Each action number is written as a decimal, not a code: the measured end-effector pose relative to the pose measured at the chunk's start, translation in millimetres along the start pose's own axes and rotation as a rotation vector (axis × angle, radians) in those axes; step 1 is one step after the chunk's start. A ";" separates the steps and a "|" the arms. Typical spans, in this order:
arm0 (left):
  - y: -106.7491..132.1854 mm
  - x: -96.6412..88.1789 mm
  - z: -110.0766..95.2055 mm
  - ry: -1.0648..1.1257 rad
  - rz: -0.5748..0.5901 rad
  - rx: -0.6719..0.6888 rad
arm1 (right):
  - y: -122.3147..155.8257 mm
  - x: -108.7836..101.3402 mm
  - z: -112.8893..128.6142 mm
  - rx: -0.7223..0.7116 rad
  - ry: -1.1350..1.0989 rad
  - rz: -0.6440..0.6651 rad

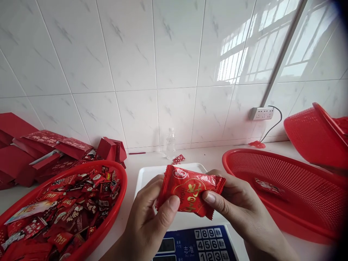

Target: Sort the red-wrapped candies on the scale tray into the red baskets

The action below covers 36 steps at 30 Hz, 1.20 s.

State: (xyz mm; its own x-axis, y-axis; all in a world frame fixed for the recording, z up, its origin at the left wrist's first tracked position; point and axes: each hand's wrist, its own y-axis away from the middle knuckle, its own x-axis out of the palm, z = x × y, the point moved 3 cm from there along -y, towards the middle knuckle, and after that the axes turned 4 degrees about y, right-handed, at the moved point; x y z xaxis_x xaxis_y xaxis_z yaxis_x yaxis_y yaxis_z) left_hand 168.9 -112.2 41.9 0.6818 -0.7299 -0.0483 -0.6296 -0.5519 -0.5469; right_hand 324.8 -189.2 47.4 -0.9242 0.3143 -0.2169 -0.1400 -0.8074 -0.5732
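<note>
Both my hands hold one red candy packet (190, 190) with gold characters, above a white weighing scale (152, 174). My left hand (148, 224) pinches the packet's left end with thumb and fingers closed. My right hand (241, 210) pinches its right end, thumb on top. The scale's blue keypad (206, 244) with number keys shows below the packet. A red mesh basket (114, 214) full of several wrapped red candies sits to the left of my left hand.
A second red mesh basket (285, 188) on the right holds one packet (268, 186); another basket (315, 136) leans tilted behind it. Red boxes (40, 152) are stacked at the far left. A clear bottle (170, 144) and a wall socket (261, 113) are by the tiled wall.
</note>
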 end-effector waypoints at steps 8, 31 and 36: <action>-0.5 0.2 5.5 0.113 0.014 -0.094 | 1.9 0.5 -2.3 0.066 -0.180 0.040; 5.4 1.6 7.0 -0.034 -0.163 -0.123 | 2.4 9.7 1.8 -0.018 -0.095 0.352; 6.2 1.5 5.6 0.008 -0.162 -0.107 | 6.5 9.2 -3.5 0.021 -0.164 0.306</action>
State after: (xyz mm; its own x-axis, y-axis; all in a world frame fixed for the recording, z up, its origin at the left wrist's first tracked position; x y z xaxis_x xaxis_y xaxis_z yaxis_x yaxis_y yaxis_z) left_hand 168.0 -114.5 33.8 0.7751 -0.6305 0.0399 -0.5478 -0.7022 -0.4547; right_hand 316.6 -189.8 38.9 -0.9690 -0.0268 -0.2455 0.1467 -0.8624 -0.4846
